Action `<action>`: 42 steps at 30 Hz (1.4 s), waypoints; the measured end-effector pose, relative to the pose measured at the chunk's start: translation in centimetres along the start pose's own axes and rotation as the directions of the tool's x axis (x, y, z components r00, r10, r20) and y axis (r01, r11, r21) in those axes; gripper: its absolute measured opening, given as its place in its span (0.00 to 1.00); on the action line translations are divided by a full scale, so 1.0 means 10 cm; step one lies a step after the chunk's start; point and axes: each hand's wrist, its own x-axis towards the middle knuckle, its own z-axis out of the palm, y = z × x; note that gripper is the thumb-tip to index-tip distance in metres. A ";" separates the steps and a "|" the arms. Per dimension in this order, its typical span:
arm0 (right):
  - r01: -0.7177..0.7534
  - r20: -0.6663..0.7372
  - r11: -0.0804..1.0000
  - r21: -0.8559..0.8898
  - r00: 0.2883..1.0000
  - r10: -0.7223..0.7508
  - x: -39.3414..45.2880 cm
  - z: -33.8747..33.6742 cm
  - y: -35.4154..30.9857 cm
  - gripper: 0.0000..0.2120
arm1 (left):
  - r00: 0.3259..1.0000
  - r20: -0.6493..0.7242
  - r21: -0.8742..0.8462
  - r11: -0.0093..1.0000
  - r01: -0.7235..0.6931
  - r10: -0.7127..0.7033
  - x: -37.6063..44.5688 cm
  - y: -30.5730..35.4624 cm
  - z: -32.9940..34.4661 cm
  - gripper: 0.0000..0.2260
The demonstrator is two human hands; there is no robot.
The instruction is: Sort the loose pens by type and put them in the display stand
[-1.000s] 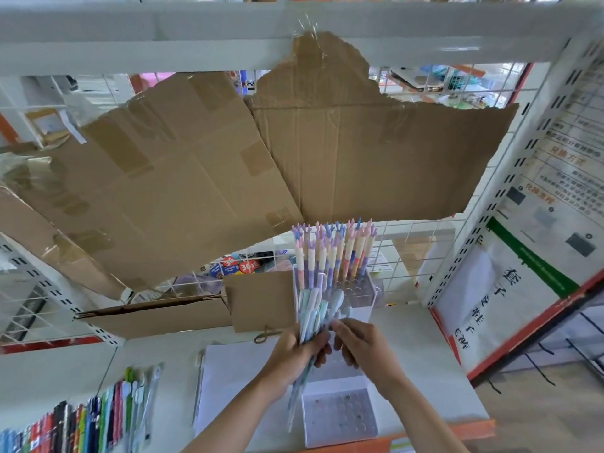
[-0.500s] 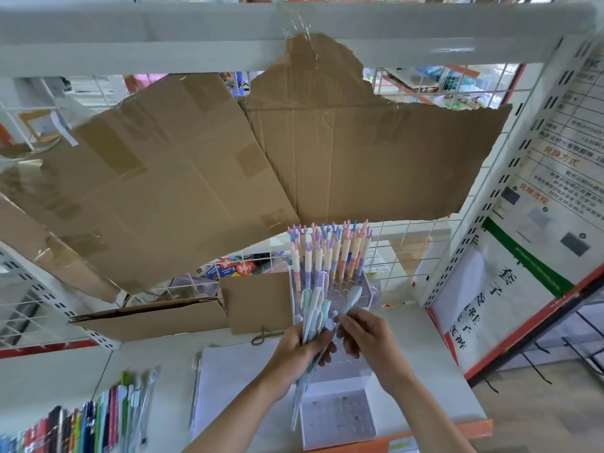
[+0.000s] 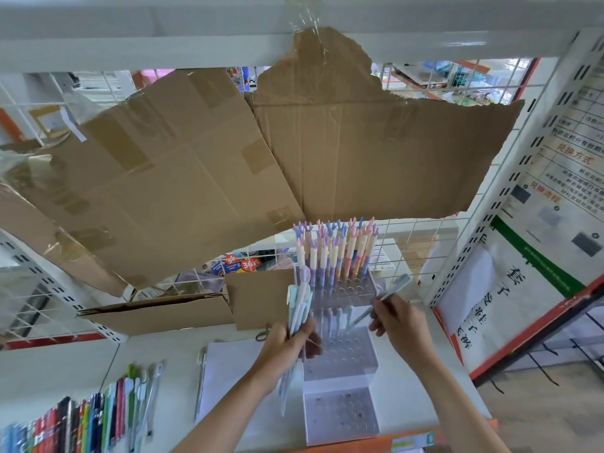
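White shelving surrounds you in the head view, with torn brown cardboard [image 3: 209,178] taped across the wire grid behind the desk [image 3: 421,387]. Since half a second ago, your right hand [image 3: 400,325] has pulled away to the right from the bundle, carrying one pen clear of the others; before, both hands met over the bundle. Your left hand [image 3: 287,346] stays where it was, fingers curled round the bundle of pastel pens [image 3: 299,308], which stands roughly upright with its lower ends poking out below your palm. Your right hand, wrist bent and forearm reaching in from the lower right, pinches the single pen [image 3: 385,295] between thumb and fingertips; it slants up to the right over the stand's middle tier. The clear tiered display stand [image 3: 340,358] sits near the desk's front right corner, its back rows filled with antler-topped pens [image 3: 336,250]. More loose pens [image 3: 98,410] lie along the front left edge. On the poster [image 3: 523,276] at the right, red Chinese headings read 兑换方式 and 兑换流程; the smaller print is too blurred to read.
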 end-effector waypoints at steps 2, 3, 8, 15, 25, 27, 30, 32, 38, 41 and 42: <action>0.025 -0.008 0.991 -0.129 1.000 -0.026 0.05 0.01 0.09 0.09 | 0.998 0.020 0.081 0.995 -0.053 0.051 -0.02 0.00 -0.04 0.18; 0.031 0.009 0.983 -0.178 1.000 -0.030 0.07 0.06 0.14 0.09 | 0.997 0.030 0.092 0.993 -0.070 0.068 -0.02 0.00 -0.05 0.18; -0.046 0.083 0.965 -0.259 0.994 0.070 0.19 0.34 0.37 0.10 | 0.988 0.081 0.040 0.990 -0.134 0.131 -0.05 -0.01 0.00 0.20; -0.196 0.098 0.917 -0.348 0.965 0.244 0.22 0.63 0.62 0.18 | 0.975 0.126 0.030 0.982 -0.187 0.182 -0.07 0.00 0.00 0.14; -0.189 0.075 0.907 -0.376 0.970 0.233 0.19 0.60 0.64 0.09 | 0.976 0.125 0.023 0.983 -0.183 0.178 -0.06 -0.02 0.03 0.15; -0.211 0.051 0.912 -0.351 0.968 0.244 0.16 0.53 0.64 0.07 | 0.976 0.136 0.038 0.984 -0.175 0.169 -0.05 -0.01 0.06 0.15; -0.211 -0.030 0.932 -0.296 0.977 0.212 0.07 0.34 0.49 0.08 | 0.976 0.163 -0.009 0.990 -0.144 0.144 -0.03 -0.01 0.11 0.11; -0.141 -0.011 0.968 -0.206 0.990 0.142 -0.04 0.24 0.30 0.06 | 0.977 0.167 -0.035 0.991 -0.127 0.131 -0.01 0.00 0.15 0.12; -0.126 0.295 0.952 0.280 0.955 0.040 -0.30 0.15 -0.15 0.11 | 0.964 0.241 -0.057 0.993 -0.104 0.115 0.01 0.03 0.31 0.10; -0.081 0.305 0.968 0.237 0.952 0.005 -0.30 0.15 -0.17 0.13 | 0.961 0.258 -0.047 0.994 -0.094 0.103 0.01 0.03 0.33 0.09; -0.077 0.295 0.973 0.215 0.955 0.010 -0.29 0.16 -0.17 0.13 | 0.962 0.255 -0.041 0.995 -0.087 0.095 0.01 0.03 0.32 0.09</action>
